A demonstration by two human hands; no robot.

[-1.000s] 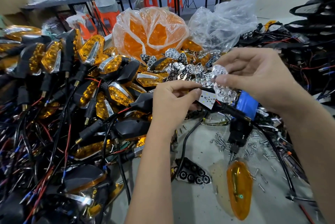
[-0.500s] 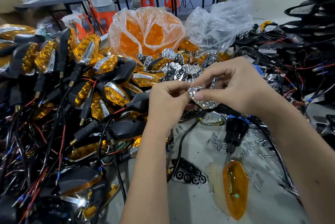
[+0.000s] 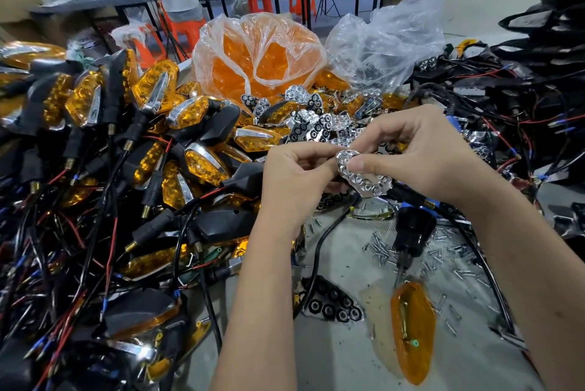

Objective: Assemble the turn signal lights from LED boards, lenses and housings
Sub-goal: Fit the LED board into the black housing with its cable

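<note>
A chrome reflector piece (image 3: 368, 183) with several round cups sits between both hands at the centre. My right hand (image 3: 421, 156) pinches it from above, thumb pressed on its top face. My left hand (image 3: 297, 175) grips its left end together with something dark underneath, mostly hidden by the fingers; a black cable hangs down from there. An amber lens (image 3: 413, 332) lies on the table in front of my right forearm. A black reflector insert (image 3: 332, 300) lies beside it.
Assembled amber turn signals (image 3: 158, 125) with tangled wires fill the left side. A bag of amber lenses (image 3: 259, 55) and a clear bag (image 3: 386, 42) stand behind. Loose chrome reflectors (image 3: 316, 125), scattered screws (image 3: 380, 251), a black screwdriver (image 3: 411, 232) and wired housings (image 3: 522, 99) surround the hands. A person works at a far table.
My right hand brought the chrome reflector down and left from in front of the blue screwdriver grip onto the part in my left hand. The white LED board is now covered.
</note>
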